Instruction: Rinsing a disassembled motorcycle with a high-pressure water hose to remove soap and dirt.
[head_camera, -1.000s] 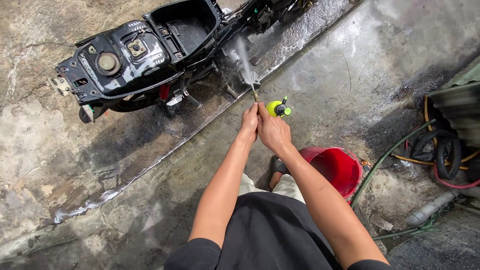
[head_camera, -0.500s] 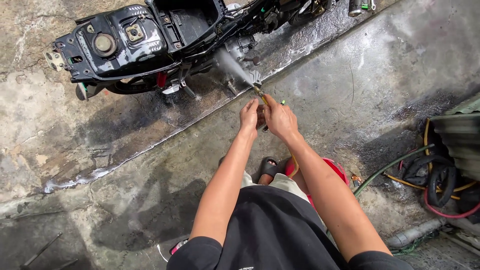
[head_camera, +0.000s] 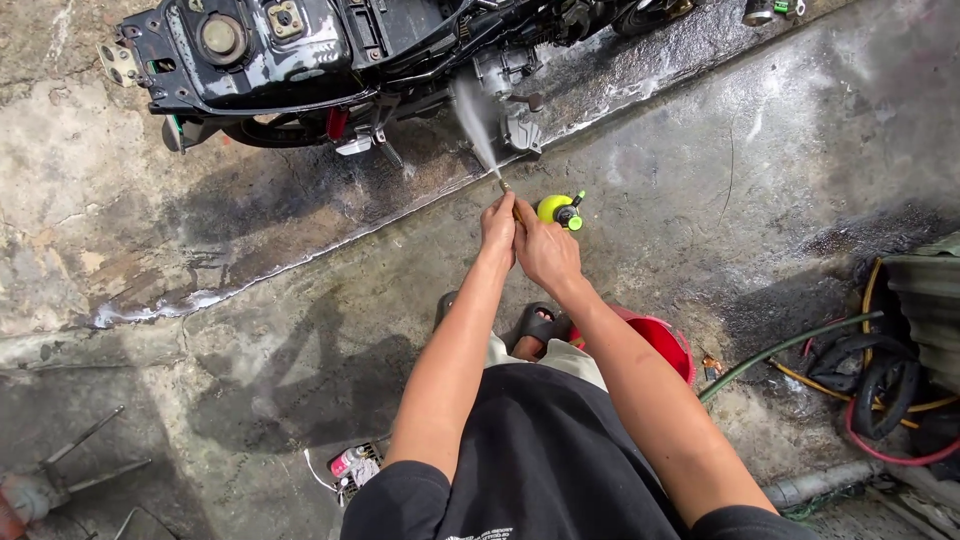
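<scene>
We look down past our arms: the left hand (head_camera: 497, 228) and the right hand (head_camera: 545, 250) are both closed tight round the spray lance (head_camera: 508, 192), pressed side by side, right hand slightly nearer to us. The lance's long axis runs up and a little left, away from us. Just right of it sits a yellow-green bottle (head_camera: 558, 210). Beyond, the water jet (head_camera: 470, 125) strikes the stripped motorcycle's engine (head_camera: 510, 95) on the wet concrete floor (head_camera: 300, 300).
</scene>
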